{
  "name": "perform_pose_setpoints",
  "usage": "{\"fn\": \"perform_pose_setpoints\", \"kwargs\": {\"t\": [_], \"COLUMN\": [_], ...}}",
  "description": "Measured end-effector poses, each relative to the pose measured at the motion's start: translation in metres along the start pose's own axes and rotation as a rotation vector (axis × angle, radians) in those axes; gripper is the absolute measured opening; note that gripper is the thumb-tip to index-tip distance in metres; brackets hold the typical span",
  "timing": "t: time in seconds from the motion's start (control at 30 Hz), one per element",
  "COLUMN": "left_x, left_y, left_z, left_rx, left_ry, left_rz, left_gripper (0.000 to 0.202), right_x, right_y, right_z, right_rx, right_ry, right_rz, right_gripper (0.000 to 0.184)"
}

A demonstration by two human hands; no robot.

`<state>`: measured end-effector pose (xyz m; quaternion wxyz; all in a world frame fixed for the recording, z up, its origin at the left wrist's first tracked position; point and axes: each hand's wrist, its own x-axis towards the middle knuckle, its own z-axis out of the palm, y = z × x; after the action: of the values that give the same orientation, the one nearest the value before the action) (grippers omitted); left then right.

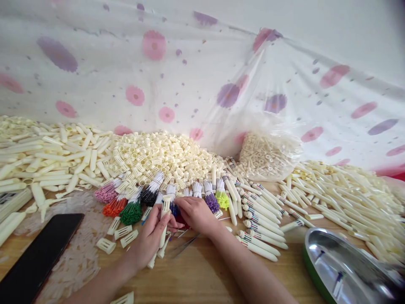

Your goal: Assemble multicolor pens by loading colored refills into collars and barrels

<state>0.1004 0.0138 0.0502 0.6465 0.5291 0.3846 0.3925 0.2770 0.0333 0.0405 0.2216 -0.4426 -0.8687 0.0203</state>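
Note:
Upright in my left hand (150,232) is a cream plastic pen barrel (166,204) with a slotted upper part; the fingers are closed around it. Just to the right, my right hand (198,216) reaches down among the bundled pen refills, its fingers curled together and their tips mostly hidden. Near it stand a dark blue bundle (173,207), a purple bundle (211,202) and a yellow-green bundle (222,199). Green refills (131,212), orange refills (114,207) and black refills (150,195) lie left of the hands. Metal tweezers (187,245) rest on the table below my right hand.
Slotted cream sleeves (158,156) are heaped behind the bundles. Filled pens (261,228) lie in a row at right, beside a shiny metal tray (319,245). Loose barrels (63,156) pile at left, above a black phone (44,253). A clear bag (268,156) holds small parts.

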Motion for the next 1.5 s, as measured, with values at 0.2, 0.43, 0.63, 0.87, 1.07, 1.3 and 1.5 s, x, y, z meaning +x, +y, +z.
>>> {"fn": "perform_pose_setpoints", "kwargs": {"t": [0.2, 0.43, 0.63, 0.87, 1.07, 1.3, 1.5], "left_x": [0.001, 0.001, 0.002, 0.0, 0.0, 0.002, -0.006], "left_y": [-0.003, -0.007, -0.013, -0.018, -0.016, -0.011, -0.015], "left_z": [-0.003, -0.002, -0.004, -0.003, -0.001, 0.001, -0.008], "left_rx": [0.064, 0.082, 0.144, 0.194, 0.178, 0.176, 0.244], "left_ry": [0.04, 0.057, 0.053, 0.063, 0.073, 0.107, 0.049], "left_rz": [0.017, 0.008, 0.047, 0.045, 0.043, -0.005, -0.026], "left_gripper": [0.03, 0.027, 0.027, 0.026, 0.024, 0.028, 0.028], "right_x": [-0.004, -0.005, -0.003, -0.01, -0.012, -0.025, -0.023], "right_y": [0.002, 0.009, 0.012, 0.009, 0.01, -0.013, -0.01], "right_z": [0.008, 0.012, 0.022, 0.024, 0.019, 0.001, -0.046], "right_rx": [0.029, 0.083, 0.082, 0.054, 0.058, 0.074, 0.529], "right_ry": [0.046, 0.097, 0.194, 0.272, 0.311, 0.482, 0.805], "right_rz": [-0.044, -0.051, -0.061, -0.088, -0.161, -0.349, 0.207], "right_gripper": [0.019, 0.023, 0.025, 0.023, 0.021, 0.023, 0.012]}}
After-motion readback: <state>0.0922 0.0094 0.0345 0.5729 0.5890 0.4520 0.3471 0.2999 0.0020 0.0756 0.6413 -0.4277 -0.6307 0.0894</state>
